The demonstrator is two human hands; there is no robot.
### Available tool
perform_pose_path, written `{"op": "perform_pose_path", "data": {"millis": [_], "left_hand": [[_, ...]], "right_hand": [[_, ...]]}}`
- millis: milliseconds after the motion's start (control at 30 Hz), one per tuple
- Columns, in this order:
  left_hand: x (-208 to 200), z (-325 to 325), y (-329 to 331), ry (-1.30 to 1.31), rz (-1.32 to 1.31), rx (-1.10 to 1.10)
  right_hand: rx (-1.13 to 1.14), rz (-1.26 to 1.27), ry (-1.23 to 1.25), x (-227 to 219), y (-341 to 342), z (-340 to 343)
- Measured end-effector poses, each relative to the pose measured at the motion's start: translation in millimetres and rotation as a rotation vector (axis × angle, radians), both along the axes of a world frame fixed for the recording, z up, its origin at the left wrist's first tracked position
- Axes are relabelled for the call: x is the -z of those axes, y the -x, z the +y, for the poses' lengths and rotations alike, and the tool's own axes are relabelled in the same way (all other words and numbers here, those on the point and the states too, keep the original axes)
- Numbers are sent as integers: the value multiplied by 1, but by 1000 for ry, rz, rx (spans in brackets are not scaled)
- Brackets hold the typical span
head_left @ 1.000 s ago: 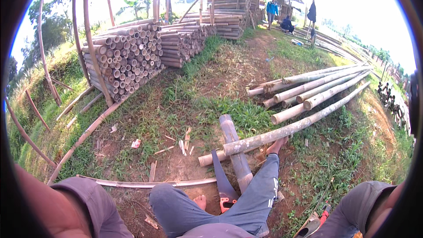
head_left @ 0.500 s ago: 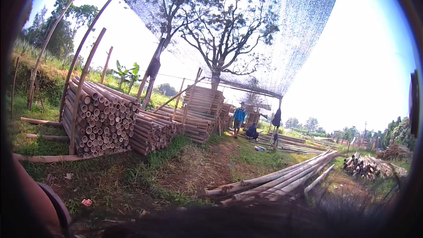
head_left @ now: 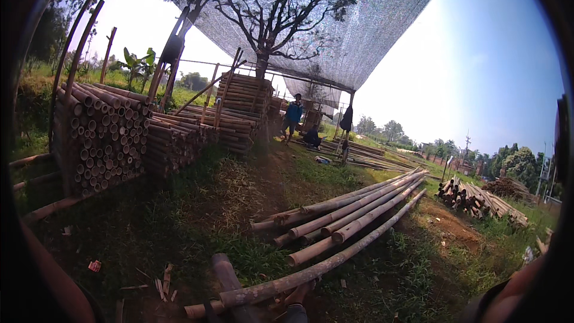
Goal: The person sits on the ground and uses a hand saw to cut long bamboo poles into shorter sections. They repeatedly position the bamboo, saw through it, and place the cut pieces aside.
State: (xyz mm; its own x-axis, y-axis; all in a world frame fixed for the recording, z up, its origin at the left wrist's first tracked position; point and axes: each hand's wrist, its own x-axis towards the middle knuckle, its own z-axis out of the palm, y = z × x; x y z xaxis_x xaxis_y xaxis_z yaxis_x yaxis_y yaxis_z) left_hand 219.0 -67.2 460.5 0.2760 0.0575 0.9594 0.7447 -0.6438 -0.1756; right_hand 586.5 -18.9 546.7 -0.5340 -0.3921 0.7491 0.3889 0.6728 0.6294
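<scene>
Neither of my hands shows; only bare parts of my arms come in, my left arm (head_left: 52, 266) at the lower left rim and my right arm (head_left: 513, 294) at the lower right. In front of me several long bamboo poles (head_left: 359, 209) lie side by side on the ground, running away to the right. Nearest is a long, slightly bent bamboo pole (head_left: 335, 266), its near end resting across a short thick bamboo piece (head_left: 226, 275). Beside that pole, at the bottom, what looks like my foot (head_left: 301, 292) is partly visible.
Stacked bamboo (head_left: 104, 137) stands between upright posts at left, with a taller pile (head_left: 244, 98) behind. Another bamboo heap (head_left: 478, 198) lies right. A person in a blue top (head_left: 293, 112) stands far off, another person (head_left: 312, 138) crouches nearby. A shade net (head_left: 382, 18) hangs overhead.
My view has tilted down and turned right, so the near pole ends, the short bamboo piece and the foot now show. My right arm has come into view at the lower right.
</scene>
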Motion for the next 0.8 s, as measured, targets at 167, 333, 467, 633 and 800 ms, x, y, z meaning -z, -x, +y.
{"op": "perform_pose_path", "data": {"millis": [167,333,467,633,800], "left_hand": [[14,-14,-7,12,9,-35],[29,-44,8,-138,3,-79],[6,-81,4,-189,66,-161],[30,-94,21,-333,-33,-112],[90,-50,53,108,6,-274]], "right_hand": [[-39,-28,62,24,1,15],[-55,-75,16,37,8,8],[-189,-26,41,37,6,20],[-335,90,37,57,14,11],[-111,412,819,197,19,93]]}}
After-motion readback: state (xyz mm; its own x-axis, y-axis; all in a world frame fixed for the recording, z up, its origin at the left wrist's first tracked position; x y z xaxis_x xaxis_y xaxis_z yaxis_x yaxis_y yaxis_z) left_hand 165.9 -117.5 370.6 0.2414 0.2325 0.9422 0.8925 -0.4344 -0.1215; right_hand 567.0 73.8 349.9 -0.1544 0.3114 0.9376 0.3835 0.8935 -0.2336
